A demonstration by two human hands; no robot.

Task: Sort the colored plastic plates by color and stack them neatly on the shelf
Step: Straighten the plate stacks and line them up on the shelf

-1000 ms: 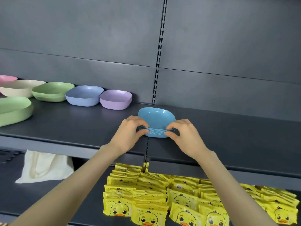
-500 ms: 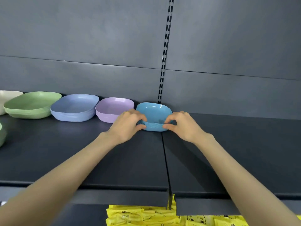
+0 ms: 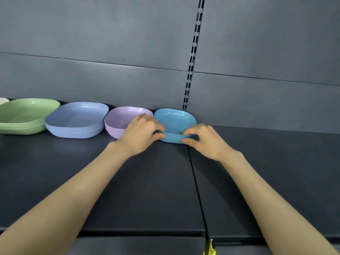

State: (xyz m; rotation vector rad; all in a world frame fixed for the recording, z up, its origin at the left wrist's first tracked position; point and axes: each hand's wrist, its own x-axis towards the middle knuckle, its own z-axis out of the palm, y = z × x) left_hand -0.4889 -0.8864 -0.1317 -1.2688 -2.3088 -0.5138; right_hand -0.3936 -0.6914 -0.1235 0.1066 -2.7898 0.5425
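A small stack of bright blue plates point(image 3: 174, 120) rests at the back of the dark shelf point(image 3: 147, 181), close to the rear panel. My left hand point(image 3: 141, 133) pinches the stack's near-left rim and my right hand point(image 3: 202, 140) pinches its near-right rim. Beside it to the left stands a lilac plate stack point(image 3: 121, 120), partly hidden by my left hand. Further left come a periwinkle stack point(image 3: 77, 120) and a green stack point(image 3: 25, 115), all in one row along the back.
A sliver of a cream plate point(image 3: 2, 100) shows at the far left edge. A slotted upright point(image 3: 193, 54) runs up the back panel behind the blue stack. The shelf seam point(image 3: 196, 190) runs forward below it. Yellow packaging point(image 3: 208, 249) peeks out under the shelf's front edge.
Both hands have pushed the blue plate stack from the shelf's front edge to the back, into line next to the lilac stack. My view has tilted up and come closer.
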